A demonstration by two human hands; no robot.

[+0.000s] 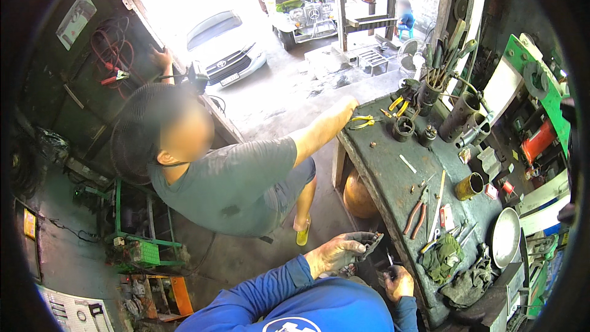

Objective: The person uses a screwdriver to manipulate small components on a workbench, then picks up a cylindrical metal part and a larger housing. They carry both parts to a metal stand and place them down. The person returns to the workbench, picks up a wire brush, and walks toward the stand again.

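Note:
Low in front of my blue shirt, my left hand (337, 254) is closed around a small dark metal part (373, 244), pinched between thumb and fingers. My right hand (399, 283) is beside it, near the edge of the workbench (439, 169). Its fingers are curled round a thin tool with a pale, narrow tip (389, 260); the kind cannot be made out. On the bench nearest my right hand lie a crumpled green cloth (443, 257) and a dark rag (469, 285). Red-handled pliers (417, 214) and a long wooden stick (439, 204) lie just beyond.
A co-worker in a grey shirt (236, 187) stands at left, one arm reaching to the bench's far corner. Yellow-handled pliers (364, 122), a tool-filled holder (429, 96), a rusty cylinder (469, 186) and a metal dish (505, 238) sit on the bench. A fan (132, 135) stands behind the co-worker.

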